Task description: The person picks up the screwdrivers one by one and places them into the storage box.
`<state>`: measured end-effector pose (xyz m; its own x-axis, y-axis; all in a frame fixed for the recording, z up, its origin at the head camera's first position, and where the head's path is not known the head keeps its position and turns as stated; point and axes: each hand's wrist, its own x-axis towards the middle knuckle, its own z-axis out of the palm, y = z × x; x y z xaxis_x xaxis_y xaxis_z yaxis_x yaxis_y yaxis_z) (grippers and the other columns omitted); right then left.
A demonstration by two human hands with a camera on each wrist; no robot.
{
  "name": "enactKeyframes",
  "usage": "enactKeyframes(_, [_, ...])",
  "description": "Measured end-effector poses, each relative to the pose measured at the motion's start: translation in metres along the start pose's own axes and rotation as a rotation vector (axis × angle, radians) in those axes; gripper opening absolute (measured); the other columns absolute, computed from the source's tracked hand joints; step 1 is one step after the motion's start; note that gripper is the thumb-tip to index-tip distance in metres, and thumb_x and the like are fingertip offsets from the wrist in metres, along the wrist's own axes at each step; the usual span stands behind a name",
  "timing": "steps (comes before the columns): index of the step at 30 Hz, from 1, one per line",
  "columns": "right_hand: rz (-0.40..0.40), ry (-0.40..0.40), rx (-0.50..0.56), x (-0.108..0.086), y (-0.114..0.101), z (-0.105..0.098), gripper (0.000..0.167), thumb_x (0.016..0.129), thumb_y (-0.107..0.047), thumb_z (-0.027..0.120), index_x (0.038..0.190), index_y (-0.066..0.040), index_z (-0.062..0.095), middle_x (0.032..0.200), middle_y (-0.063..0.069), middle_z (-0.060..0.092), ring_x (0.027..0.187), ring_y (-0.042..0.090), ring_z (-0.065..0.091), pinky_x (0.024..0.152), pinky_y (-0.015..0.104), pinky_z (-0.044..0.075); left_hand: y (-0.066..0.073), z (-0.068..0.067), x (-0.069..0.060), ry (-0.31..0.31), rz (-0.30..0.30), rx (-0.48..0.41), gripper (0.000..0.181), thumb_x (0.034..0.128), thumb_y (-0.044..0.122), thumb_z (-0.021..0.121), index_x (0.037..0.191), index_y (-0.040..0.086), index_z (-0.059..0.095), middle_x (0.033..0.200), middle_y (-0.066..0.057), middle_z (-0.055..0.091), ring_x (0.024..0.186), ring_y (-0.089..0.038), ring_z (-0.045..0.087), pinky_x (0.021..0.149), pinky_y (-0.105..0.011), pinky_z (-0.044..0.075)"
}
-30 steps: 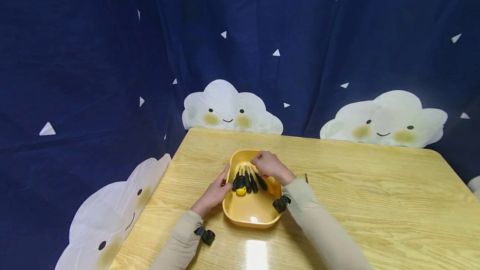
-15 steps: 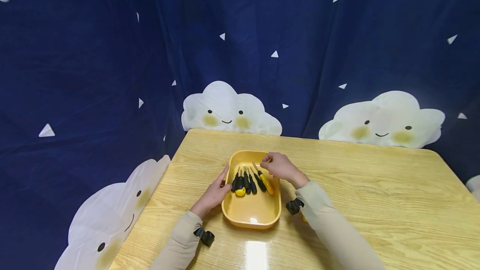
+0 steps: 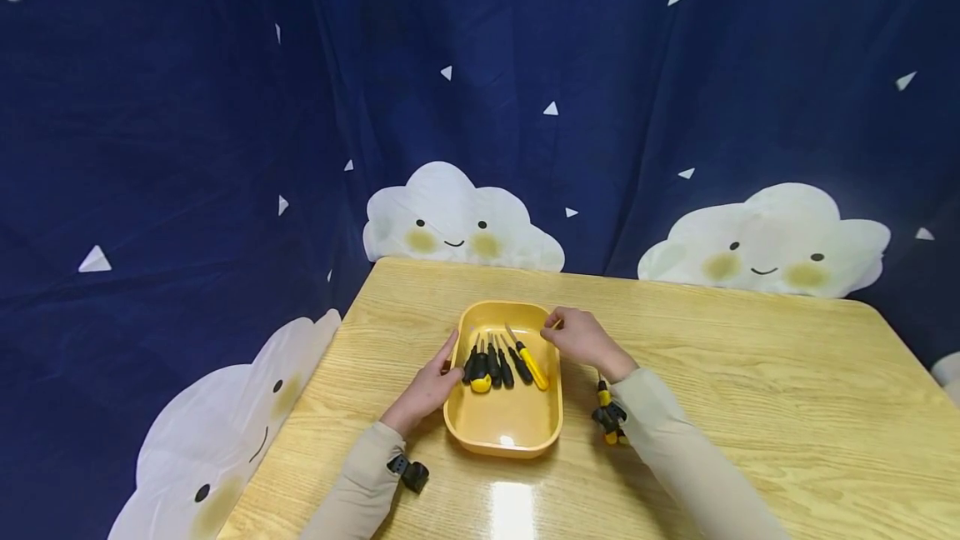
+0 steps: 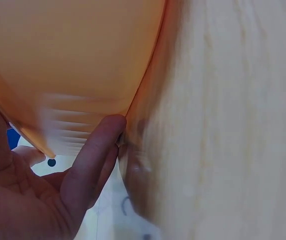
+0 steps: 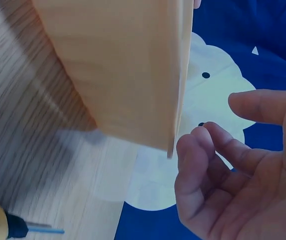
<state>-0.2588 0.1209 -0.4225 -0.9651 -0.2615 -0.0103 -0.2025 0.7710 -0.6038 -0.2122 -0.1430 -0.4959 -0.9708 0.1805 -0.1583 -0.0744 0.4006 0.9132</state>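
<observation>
My left hand point(image 3: 427, 390) holds the left side of an orange-yellow plastic tray point(image 3: 498, 423), with fingers against the outer wall point(image 4: 95, 155) and the thumb at the rim. Inside lie several black-handled screwdrivers point(image 3: 495, 365), side by side with shafts pointing away. Among them is one with a yellow handle end point(image 3: 481, 384). To their right lies a yellow-and-black screwdriver point(image 3: 534, 369), slightly slanted. Over the tray's far right corner, my right hand point(image 3: 581, 336) hovers with thumb apart and fingers loosely bent. It holds nothing in the right wrist view.
Another yellow-and-black screwdriver point(image 3: 603, 392) lies on the wooden table point(image 3: 750, 407) right of the tray, partly hidden by the right wrist's camera point(image 3: 608, 417). A dark blue curtain point(image 3: 600, 107) with white clouds hangs behind the table and along its left side.
My right hand has moved right from above the screwdrivers, uncovering the yellow-and-black one in the tray. The screwdriver on the table shows more now. My left hand has stayed on the tray.
</observation>
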Motion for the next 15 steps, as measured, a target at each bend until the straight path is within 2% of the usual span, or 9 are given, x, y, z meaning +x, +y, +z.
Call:
enactKeyframes(6, [0.014, 0.006, -0.039, -0.003, 0.006, -0.006, 0.020, 0.088, -0.020, 0.060, 0.096, -0.002, 0.064, 0.083, 0.007, 0.064, 0.069, 0.019, 0.055, 0.061, 0.031, 0.045, -0.002, 0.000, 0.001, 0.002, 0.011, -0.014, 0.069, 0.0931, 0.017, 0.048, 0.153, 0.030, 0.016, 0.124, -0.024, 0.054, 0.089, -0.024, 0.061, 0.066, -0.032, 0.053])
enactKeyframes(15, [0.028, 0.012, -0.102, -0.006, 0.021, -0.012, 0.021, 0.088, -0.021, 0.059, 0.095, -0.002, 0.063, 0.083, 0.008, 0.063, 0.071, 0.020, 0.056, 0.061, 0.032, 0.046, -0.002, -0.001, 0.001, -0.004, 0.012, -0.026, 0.068, 0.0938, 0.016, 0.047, 0.153, 0.029, 0.015, 0.123, -0.024, 0.054, 0.085, -0.024, 0.062, 0.065, -0.032, 0.053])
